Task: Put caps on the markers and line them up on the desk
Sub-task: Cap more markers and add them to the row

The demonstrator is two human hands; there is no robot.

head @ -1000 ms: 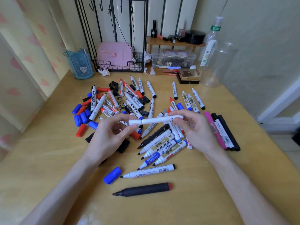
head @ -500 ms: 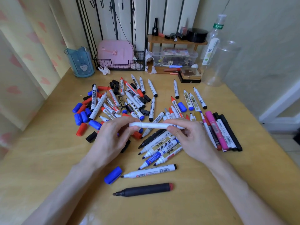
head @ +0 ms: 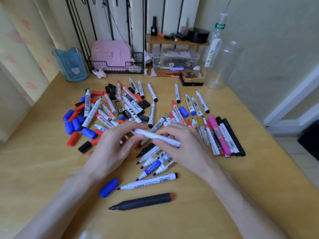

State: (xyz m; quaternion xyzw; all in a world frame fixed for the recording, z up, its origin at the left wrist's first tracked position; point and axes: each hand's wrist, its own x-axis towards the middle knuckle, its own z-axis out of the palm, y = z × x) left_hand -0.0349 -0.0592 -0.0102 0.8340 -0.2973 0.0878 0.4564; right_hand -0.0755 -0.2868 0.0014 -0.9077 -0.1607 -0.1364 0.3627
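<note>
A white marker with a white cap [head: 156, 137] lies slanted between my two hands, low over the pile. My right hand [head: 183, 144] grips its barrel end. My left hand [head: 114, 145] has its fingers curled at the cap end, touching it. Several uncapped markers [head: 153, 161] lie fanned below my hands. A row of capped markers [head: 221, 135] is lined up at the right. Loose blue, red and black caps [head: 76, 125] lie at the left, and one blue cap [head: 108, 188] lies near the front. A black marker with a red end [head: 143, 201] lies nearest me.
The wooden desk [head: 43, 169] carries a blue cup [head: 70, 64], a pink case in a wire basket [head: 110, 56], a small wooden shelf with a clear box [head: 176, 57] and clear plastic bottles [head: 222, 64] along the back. The desk's right edge drops to the floor.
The white marker has come lower and tilted, its right end dipping toward the pile. Both hands dropped with it and drew closer together.
</note>
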